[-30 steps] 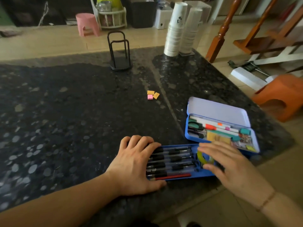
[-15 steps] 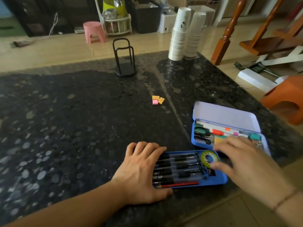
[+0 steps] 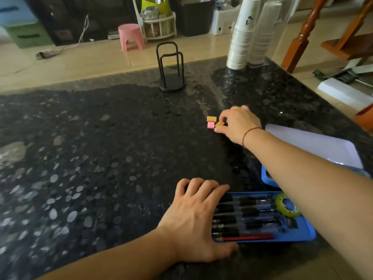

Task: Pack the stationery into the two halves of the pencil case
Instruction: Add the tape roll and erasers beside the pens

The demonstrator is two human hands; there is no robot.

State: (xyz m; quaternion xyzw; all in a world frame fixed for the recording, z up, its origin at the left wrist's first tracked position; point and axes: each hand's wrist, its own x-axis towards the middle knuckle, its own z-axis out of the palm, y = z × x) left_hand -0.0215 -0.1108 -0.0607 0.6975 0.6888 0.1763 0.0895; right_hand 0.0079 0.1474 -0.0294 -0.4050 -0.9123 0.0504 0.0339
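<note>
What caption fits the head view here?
Right hand pinches an orange eraser on the granite counter; left hand steadies the pen-filled tray.

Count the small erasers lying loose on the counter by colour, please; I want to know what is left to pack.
Orange erasers: 2 (one lying free, one between the right hand fingers)
Pink eraser: 1
Total: 3

Both forearms are bare, no sleeves showing. The right hand [image 3: 239, 124] wears a thin reddish-brown cord bracelet [image 3: 249, 132] at the wrist. The left hand [image 3: 196, 221] wears nothing.
</note>
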